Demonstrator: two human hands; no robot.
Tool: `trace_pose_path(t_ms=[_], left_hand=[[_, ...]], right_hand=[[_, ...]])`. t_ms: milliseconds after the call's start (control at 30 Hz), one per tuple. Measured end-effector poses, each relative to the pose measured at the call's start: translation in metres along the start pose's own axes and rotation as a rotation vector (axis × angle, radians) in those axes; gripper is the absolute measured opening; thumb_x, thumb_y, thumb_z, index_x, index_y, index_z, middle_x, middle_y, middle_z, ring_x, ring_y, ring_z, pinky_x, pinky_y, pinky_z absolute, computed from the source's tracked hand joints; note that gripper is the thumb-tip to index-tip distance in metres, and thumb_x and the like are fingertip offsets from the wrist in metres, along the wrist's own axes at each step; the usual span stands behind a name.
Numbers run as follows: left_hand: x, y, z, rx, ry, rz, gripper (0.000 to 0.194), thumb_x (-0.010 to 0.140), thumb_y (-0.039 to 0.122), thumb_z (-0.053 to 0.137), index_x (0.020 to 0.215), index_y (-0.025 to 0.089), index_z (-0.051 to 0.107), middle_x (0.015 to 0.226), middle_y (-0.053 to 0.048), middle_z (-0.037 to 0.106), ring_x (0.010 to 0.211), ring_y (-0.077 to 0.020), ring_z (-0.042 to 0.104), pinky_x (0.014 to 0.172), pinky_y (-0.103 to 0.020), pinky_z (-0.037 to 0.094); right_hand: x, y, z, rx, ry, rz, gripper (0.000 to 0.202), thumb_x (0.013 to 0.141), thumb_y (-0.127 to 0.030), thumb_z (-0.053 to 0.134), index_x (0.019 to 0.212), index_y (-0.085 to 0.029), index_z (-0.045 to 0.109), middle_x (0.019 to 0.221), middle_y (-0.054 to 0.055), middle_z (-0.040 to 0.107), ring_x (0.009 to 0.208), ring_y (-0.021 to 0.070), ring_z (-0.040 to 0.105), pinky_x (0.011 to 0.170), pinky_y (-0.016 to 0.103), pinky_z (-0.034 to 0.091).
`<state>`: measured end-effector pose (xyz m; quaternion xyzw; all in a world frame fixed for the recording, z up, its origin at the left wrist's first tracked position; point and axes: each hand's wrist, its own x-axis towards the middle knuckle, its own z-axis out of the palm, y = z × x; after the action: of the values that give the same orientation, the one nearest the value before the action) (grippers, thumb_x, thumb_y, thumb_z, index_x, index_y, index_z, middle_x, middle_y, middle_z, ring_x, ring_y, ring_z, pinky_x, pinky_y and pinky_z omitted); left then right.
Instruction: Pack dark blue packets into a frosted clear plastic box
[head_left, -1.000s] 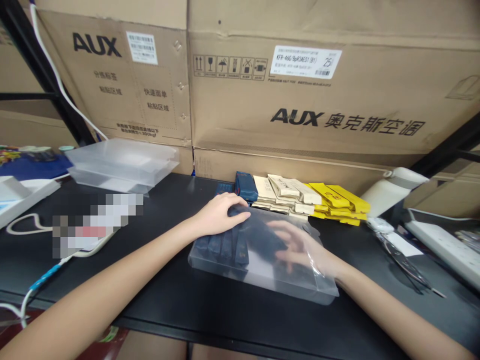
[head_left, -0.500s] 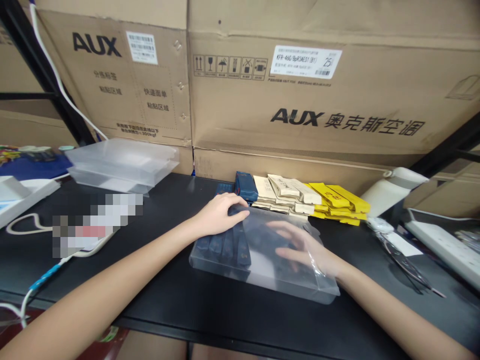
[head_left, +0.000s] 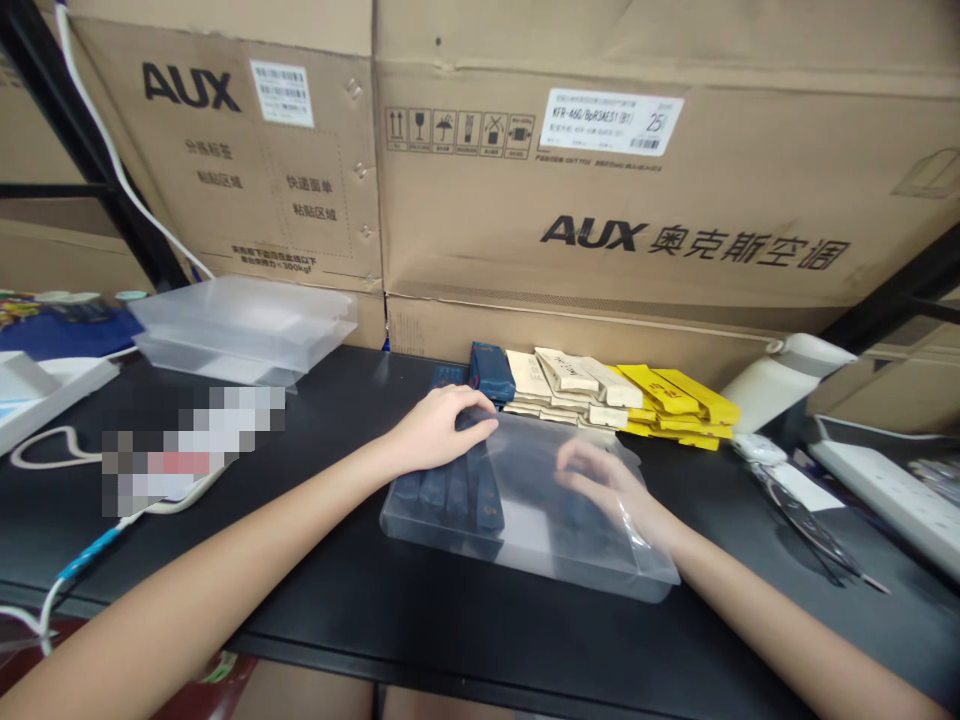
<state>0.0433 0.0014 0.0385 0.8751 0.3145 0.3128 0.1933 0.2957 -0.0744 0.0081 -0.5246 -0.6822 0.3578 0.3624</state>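
A translucent plastic case [head_left: 525,560] lies on the black desk with several dark blue packets [head_left: 457,495] in its left part. My left hand [head_left: 442,425] rests on the case's back left edge, fingers bent round it and thumb along the top. Inside the case, seen through the clear plastic, my right hand [head_left: 600,480] has its fingers curled and a little apart, with nothing visible between them. Behind the case lie a dark blue packet [head_left: 492,372], cream packets [head_left: 570,375] and yellow packets [head_left: 671,395] in stacks.
Translucent trays [head_left: 247,320] stand at the back left, near a pixelated item [head_left: 195,450] with a cable. At the right are a white bottle [head_left: 787,385], glasses [head_left: 802,515] and a power strip [head_left: 892,500]. Large cartons [head_left: 660,180] form the back.
My right hand has drawn back a little to the right inside the case, and its fingers are more curled. My left hand has stayed in place.
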Motion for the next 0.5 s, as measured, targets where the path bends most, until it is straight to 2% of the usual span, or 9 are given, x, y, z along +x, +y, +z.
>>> trace_pose_path(t_ms=[67, 133, 233, 367, 500], left_hand=[[0.000, 0.001, -0.001, 0.000, 0.002, 0.003, 0.017, 0.088, 0.031, 0.059, 0.097, 0.021, 0.069, 0.104, -0.004, 0.073, 0.100, -0.0223, 0.065, 0.093, -0.037, 0.047], [0.000, 0.001, -0.001, 0.000, 0.002, 0.005, 0.017, 0.088, 0.031, 0.059, 0.097, 0.021, 0.069, 0.103, -0.004, 0.073, 0.100, -0.0221, 0.065, 0.093, -0.037, 0.047], [0.000, 0.001, -0.001, 0.003, 0.001, 0.003, 0.017, 0.088, 0.031, 0.059, 0.097, 0.021, 0.069, 0.103, -0.004, 0.073, 0.099, -0.0219, 0.065, 0.092, -0.037, 0.048], [0.000, 0.000, 0.000, -0.003, 0.007, 0.016, 0.016, 0.088, 0.031, 0.059, 0.096, 0.021, 0.069, 0.103, -0.003, 0.073, 0.100, -0.0215, 0.065, 0.094, -0.036, 0.047], [0.001, 0.000, 0.000, -0.013, 0.006, 0.022, 0.016, 0.088, 0.031, 0.059, 0.096, 0.020, 0.069, 0.103, -0.003, 0.074, 0.100, -0.0213, 0.065, 0.095, -0.036, 0.047]], right_hand=[[-0.002, -0.004, -0.002, 0.016, -0.034, 0.014, 0.028, 0.076, -0.048, 0.071, 0.077, -0.023, 0.058, 0.084, 0.003, 0.059, 0.090, 0.0243, 0.060, 0.090, 0.042, 0.048], [-0.004, -0.008, -0.005, 0.055, -0.121, 0.047, 0.031, 0.069, -0.044, 0.079, 0.084, -0.023, 0.062, 0.097, 0.004, 0.064, 0.103, 0.0268, 0.061, 0.098, 0.044, 0.045], [-0.008, -0.014, -0.010, 0.143, -0.290, 0.090, 0.055, 0.058, -0.035, 0.088, 0.107, -0.025, 0.065, 0.123, 0.008, 0.063, 0.125, 0.0295, 0.052, 0.106, 0.047, 0.041], [-0.011, -0.015, -0.012, 0.195, -0.350, 0.079, 0.064, 0.060, -0.025, 0.087, 0.119, -0.025, 0.063, 0.133, 0.010, 0.059, 0.131, 0.0295, 0.048, 0.112, 0.048, 0.035], [-0.014, -0.014, -0.013, 0.208, -0.404, 0.098, 0.070, 0.064, -0.016, 0.080, 0.129, -0.027, 0.058, 0.144, 0.009, 0.051, 0.134, 0.0303, 0.045, 0.108, 0.048, 0.040]])
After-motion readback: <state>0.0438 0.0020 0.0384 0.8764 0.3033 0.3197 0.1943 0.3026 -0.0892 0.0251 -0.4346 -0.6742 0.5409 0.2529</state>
